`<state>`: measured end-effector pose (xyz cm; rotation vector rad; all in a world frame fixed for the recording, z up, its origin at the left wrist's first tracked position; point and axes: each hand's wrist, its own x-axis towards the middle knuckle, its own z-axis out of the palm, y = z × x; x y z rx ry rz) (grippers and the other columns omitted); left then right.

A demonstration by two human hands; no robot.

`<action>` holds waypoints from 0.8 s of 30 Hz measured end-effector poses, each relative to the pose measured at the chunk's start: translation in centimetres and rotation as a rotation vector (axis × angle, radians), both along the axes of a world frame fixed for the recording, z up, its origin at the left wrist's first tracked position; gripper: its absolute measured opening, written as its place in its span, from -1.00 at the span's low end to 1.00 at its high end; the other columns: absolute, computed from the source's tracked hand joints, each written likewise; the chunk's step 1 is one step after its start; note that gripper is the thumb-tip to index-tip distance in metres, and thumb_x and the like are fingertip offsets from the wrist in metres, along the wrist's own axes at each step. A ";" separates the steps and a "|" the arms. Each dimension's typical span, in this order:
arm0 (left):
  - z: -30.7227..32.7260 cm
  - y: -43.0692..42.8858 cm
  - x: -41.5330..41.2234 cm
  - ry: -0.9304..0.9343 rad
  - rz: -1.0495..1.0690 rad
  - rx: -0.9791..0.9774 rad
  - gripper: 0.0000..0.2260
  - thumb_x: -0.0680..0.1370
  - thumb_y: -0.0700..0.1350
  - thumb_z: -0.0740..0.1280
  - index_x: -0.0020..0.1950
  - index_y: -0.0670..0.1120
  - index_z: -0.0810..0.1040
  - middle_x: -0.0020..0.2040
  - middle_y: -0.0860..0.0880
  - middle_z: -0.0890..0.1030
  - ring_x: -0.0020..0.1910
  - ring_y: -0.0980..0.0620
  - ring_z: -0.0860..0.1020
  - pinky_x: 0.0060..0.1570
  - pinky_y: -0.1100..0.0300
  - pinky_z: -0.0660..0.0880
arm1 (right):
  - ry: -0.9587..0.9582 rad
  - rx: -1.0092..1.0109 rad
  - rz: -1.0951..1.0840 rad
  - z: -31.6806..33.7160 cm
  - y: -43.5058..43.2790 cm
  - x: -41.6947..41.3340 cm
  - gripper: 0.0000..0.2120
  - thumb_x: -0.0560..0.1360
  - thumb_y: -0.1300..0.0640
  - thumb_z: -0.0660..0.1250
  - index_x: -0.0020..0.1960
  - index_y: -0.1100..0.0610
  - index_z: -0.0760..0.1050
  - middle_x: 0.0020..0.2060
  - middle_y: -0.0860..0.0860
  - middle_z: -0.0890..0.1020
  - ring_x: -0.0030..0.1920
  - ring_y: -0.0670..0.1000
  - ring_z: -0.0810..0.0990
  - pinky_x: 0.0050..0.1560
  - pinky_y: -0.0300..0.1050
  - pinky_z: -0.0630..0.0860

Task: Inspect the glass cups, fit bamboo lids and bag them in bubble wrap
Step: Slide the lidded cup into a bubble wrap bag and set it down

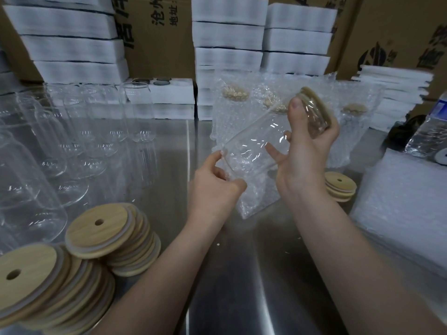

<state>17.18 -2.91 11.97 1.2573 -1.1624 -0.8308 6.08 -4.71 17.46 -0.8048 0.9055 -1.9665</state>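
My right hand [307, 151] grips a clear glass cup [261, 141] near its top, which carries a bamboo lid [316, 102]. The cup is tilted, with its base pointing down and left into the mouth of a bubble wrap bag [251, 194]. My left hand [215, 182] pinches the edge of the bag's opening at the cup's base. Both hands are above the steel table [242, 274]. The rest of the bag hangs below the cup.
Several empty glass cups [72, 141] stand at the left. Stacks of bamboo lids [101, 240] lie at the front left, and a small lid stack [339, 186] at the right. Bagged cups [232, 105] stand behind. Bubble wrap bags [406, 209] are piled at the right. Foam trays and cartons line the back.
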 end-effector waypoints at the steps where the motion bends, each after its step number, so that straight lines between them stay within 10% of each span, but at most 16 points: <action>1: 0.0 0.1 0.0 -0.031 -0.011 0.001 -0.36 0.16 -0.12 0.33 0.27 0.08 0.54 -0.36 0.15 0.44 -0.45 0.19 0.41 -0.32 0.33 0.43 | 0.002 -0.002 -0.007 -0.1 -0.1 0.0 -0.43 0.49 -0.05 0.44 0.37 -0.10 0.23 0.32 -0.13 0.39 0.26 -0.05 0.46 0.20 0.20 0.55; 7: 0.4 0.4 -0.2 0.029 -0.093 0.031 -0.33 0.35 -0.31 0.42 0.42 0.05 0.39 -0.21 0.04 0.46 -0.40 0.17 0.47 -0.27 0.26 0.48 | 0.073 -0.028 -0.013 -0.5 -0.4 0.3 -0.44 0.50 -0.04 0.43 0.37 -0.10 0.19 0.21 -0.22 0.40 0.09 -0.21 0.55 0.26 0.23 0.52; 16: 1.2 0.7 0.7 0.372 0.098 -0.049 -0.95 0.49 -0.20 0.32 -0.10 -0.06 0.53 -0.20 0.00 0.60 -0.37 0.13 0.52 -0.27 0.25 0.42 | 0.186 -0.100 -0.048 -0.6 -0.1 0.4 -0.41 0.48 -0.01 0.47 0.35 -0.08 0.20 0.30 -0.10 0.39 0.26 -0.08 0.51 0.31 0.18 0.48; 20: 1.0 0.9 0.7 0.255 0.080 -0.149 -0.85 0.45 -0.23 0.30 -0.17 -0.04 0.64 -0.15 0.06 0.66 -0.17 0.21 0.56 -0.14 0.45 0.45 | 0.144 -0.077 -0.081 -0.7 -0.5 0.0 -0.40 0.46 -0.02 0.49 0.35 -0.06 0.22 0.26 -0.11 0.41 0.17 -0.12 0.55 0.26 0.18 0.52; 24: 0.6 1.2 0.8 -0.090 -0.015 -0.278 -0.59 0.33 -0.08 0.29 0.17 0.04 0.59 0.24 0.05 0.53 0.29 0.12 0.44 0.40 0.10 0.33 | 0.040 -0.021 -0.088 -0.8 -0.9 -0.4 -0.43 0.45 -0.01 0.50 0.29 -0.09 0.24 0.20 -0.12 0.43 0.10 -0.17 0.55 0.20 0.21 0.56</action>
